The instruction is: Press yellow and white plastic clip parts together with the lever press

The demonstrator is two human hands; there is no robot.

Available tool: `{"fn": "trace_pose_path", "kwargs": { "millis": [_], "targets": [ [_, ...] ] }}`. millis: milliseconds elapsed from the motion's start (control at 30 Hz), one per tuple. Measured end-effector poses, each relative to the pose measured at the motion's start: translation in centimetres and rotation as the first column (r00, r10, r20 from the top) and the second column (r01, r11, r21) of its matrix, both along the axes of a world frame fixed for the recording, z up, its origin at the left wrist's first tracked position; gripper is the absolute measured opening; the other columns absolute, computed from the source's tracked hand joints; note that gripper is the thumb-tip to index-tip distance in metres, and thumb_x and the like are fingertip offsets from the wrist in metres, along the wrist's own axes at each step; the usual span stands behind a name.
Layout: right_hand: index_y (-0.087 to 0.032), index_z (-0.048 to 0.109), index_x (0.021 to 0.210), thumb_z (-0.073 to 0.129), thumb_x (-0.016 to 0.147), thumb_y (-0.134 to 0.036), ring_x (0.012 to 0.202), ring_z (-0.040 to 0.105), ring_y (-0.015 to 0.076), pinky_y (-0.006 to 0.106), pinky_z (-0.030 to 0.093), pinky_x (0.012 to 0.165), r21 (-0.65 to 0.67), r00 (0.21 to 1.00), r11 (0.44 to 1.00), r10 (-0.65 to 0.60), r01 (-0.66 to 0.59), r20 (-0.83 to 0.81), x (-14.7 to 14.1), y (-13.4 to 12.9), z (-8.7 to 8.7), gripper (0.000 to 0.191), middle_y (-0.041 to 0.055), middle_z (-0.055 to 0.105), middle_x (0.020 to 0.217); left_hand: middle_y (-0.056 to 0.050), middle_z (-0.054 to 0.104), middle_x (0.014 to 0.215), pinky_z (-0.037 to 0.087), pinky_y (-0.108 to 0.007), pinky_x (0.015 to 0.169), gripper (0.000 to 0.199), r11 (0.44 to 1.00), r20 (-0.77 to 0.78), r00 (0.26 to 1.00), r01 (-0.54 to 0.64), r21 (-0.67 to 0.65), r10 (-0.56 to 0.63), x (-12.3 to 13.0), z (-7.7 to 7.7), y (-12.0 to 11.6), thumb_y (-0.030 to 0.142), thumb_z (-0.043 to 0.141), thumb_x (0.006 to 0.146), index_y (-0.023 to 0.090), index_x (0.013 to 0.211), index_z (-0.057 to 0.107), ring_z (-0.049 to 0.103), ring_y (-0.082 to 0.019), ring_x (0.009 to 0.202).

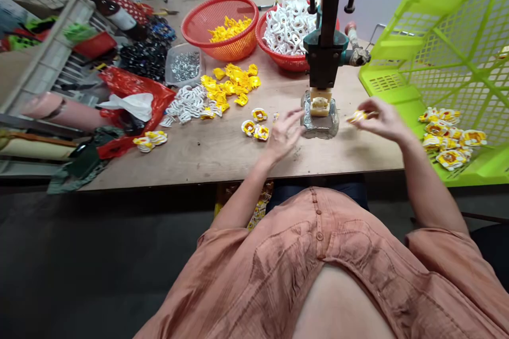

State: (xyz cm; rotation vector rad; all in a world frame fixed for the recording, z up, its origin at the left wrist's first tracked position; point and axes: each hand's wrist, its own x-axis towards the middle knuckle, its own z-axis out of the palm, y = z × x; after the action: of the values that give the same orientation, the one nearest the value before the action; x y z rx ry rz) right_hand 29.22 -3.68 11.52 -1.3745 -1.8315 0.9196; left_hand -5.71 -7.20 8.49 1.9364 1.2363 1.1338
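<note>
Between my hands stands a green hand press (326,58) on a metal base, with a cream block (319,106) under its ram. My right hand (379,119), to the right of the press, pinches a small yellow-and-white plastic piece (357,116) above the table. To the left of the base, my left hand (285,132) has its fingers stretched toward the block, slightly blurred; nothing shows in it. Beside that hand lie several yellow-and-white assembled pieces (260,131).
A lime-green basket (397,71) on its side at the right holds several assembled pieces. Behind are a red basket (194,24) of yellow parts and another red basket (284,62) of white parts. Loose yellow parts (234,85), white parts (186,106) and a tub (170,63) of metal bits lie left.
</note>
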Motion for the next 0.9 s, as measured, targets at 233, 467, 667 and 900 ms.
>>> {"fn": "trace_pose_path", "kwargs": {
  "millis": [233, 467, 667, 900],
  "targets": [
    [-0.026, 0.070, 0.117, 0.084, 0.079, -0.073, 0.099, 0.078, 0.0238, 0.040, 0.069, 0.091, 0.105, 0.920, 0.987, -0.070, 0.120, -0.385, -10.0, -3.4, -2.9, 0.062, 0.0077, 0.078, 0.117, -0.008, 0.082, 0.119, 0.070, -0.046, 0.097, 0.052, 0.860, 0.660, 0.742, 0.255, -0.441, 0.118, 7.4, -1.4, -1.1, 0.067, 0.077, 0.092, 0.022, 0.117, 0.076, 0.082, -0.026, 0.106],
    [-0.025, 0.067, 0.136, 0.081, 0.088, -0.064, 0.126, 0.072, 0.0296, 0.047, 0.064, 0.111, 0.228, 0.914, 0.954, -0.092, 0.195, -0.395, -11.4, -4.9, -6.2, 0.064, 0.0138, 0.072, 0.135, -0.009, 0.081, 0.112, 0.068, -0.044, 0.101, 0.051, 0.834, 0.722, 0.639, 0.224, -0.505, 0.265, 7.7, -2.7, -2.5, 0.068, 0.078, 0.091, 0.019, 0.105, 0.073, 0.080, -0.027, 0.114],
    [-0.028, 0.072, 0.122, 0.094, 0.072, -0.066, 0.113, 0.075, 0.0247, 0.039, 0.068, 0.097, 0.030, 0.831, 0.996, -0.052, 0.083, -0.554, -11.3, -3.0, -7.4, 0.066, 0.0075, 0.074, 0.123, -0.008, 0.078, 0.132, 0.067, -0.040, 0.101, 0.061, 0.889, 0.732, 0.667, 0.245, -0.387, 0.135, 6.1, -3.8, -1.0, 0.049, 0.099, 0.075, 0.024, 0.125, 0.074, 0.079, -0.025, 0.115],
    [-0.029, 0.078, 0.123, 0.081, 0.091, -0.060, 0.110, 0.070, 0.0269, 0.050, 0.060, 0.107, 0.328, 0.903, 0.893, -0.166, 0.308, -0.396, -12.6, -1.7, -8.1, 0.045, 0.0076, 0.075, 0.117, -0.006, 0.080, 0.104, 0.064, -0.029, 0.084, 0.043, 0.961, 0.566, 0.777, -0.204, -0.188, 0.276, 7.2, -5.3, 3.1, 0.054, 0.091, 0.082, 0.020, 0.105, 0.078, 0.077, -0.018, 0.092]
  ]
}}
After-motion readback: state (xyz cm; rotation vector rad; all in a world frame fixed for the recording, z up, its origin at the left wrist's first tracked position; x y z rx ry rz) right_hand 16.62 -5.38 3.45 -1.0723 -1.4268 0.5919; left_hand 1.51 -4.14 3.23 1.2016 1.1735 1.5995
